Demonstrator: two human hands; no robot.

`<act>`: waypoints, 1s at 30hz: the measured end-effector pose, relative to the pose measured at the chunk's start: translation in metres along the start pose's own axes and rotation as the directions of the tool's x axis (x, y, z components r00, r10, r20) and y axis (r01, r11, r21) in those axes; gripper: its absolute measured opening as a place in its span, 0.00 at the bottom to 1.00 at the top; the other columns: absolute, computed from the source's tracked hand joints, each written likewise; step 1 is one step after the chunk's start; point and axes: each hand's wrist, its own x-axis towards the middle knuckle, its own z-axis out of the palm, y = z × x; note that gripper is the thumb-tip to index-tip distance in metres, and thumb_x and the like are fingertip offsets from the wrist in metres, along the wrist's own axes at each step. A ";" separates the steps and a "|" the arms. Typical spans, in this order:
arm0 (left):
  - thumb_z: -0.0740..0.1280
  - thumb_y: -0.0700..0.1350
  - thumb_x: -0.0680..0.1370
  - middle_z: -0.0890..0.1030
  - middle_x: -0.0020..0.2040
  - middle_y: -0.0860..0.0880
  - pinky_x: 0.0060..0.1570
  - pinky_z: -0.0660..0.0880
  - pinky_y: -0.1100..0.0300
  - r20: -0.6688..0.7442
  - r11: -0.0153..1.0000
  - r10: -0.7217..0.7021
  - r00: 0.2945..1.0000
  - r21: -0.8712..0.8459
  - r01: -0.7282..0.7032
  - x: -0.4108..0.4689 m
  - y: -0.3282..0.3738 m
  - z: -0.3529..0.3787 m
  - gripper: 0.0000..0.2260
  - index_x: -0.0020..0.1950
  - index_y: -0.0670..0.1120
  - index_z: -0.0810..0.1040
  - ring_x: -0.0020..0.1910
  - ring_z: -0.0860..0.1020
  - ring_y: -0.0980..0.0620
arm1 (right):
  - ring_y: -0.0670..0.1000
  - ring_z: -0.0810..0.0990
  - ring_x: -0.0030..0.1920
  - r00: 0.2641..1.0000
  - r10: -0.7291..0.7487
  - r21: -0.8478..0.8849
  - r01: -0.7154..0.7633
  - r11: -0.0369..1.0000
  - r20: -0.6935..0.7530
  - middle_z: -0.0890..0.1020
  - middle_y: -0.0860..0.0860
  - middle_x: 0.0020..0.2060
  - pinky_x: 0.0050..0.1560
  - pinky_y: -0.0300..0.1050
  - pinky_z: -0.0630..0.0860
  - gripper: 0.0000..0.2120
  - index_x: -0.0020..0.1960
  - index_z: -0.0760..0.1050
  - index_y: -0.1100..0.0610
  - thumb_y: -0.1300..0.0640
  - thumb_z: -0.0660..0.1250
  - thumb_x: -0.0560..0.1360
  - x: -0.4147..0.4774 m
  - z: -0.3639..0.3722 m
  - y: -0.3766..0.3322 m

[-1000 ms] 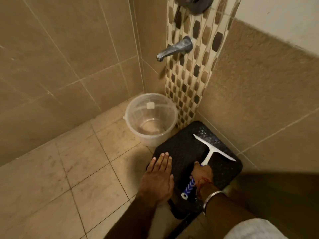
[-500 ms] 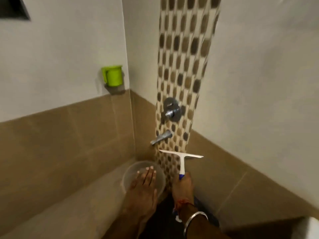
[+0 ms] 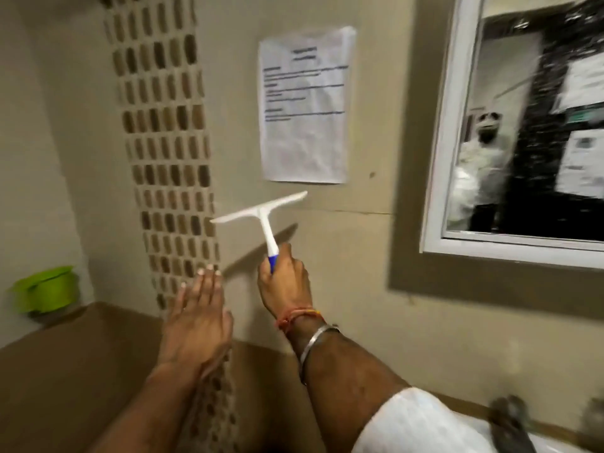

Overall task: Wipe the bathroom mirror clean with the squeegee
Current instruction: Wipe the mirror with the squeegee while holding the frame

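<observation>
Lower left of frame: a green cup [image 3: 45, 289] sits against the wall. Left hand [image 3: 196, 318] — flat, fingers extended, empty. At centre, the right hand [image 3: 284, 286] is closed around the squeegee [image 3: 261, 217] handle — blade up, below a posted paper sheet [image 3: 305, 106]. Mirror [image 3: 529, 125] occupies the upper right, well apart.

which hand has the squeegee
The right hand, with the bangle, grips the squeegee by its blue handle. The left hand is open and empty.
</observation>
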 end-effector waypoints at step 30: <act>0.46 0.50 0.80 0.44 0.80 0.45 0.74 0.46 0.49 -0.471 0.885 0.166 0.866 -0.317 -0.342 0.178 0.284 -0.076 0.29 0.79 0.43 0.44 0.78 0.46 0.49 | 0.47 0.69 0.26 0.682 -0.422 -0.086 0.468 0.879 -0.598 0.70 0.48 0.28 0.29 0.44 0.68 0.13 0.58 0.66 0.57 0.49 0.51 0.83 0.114 -0.389 0.036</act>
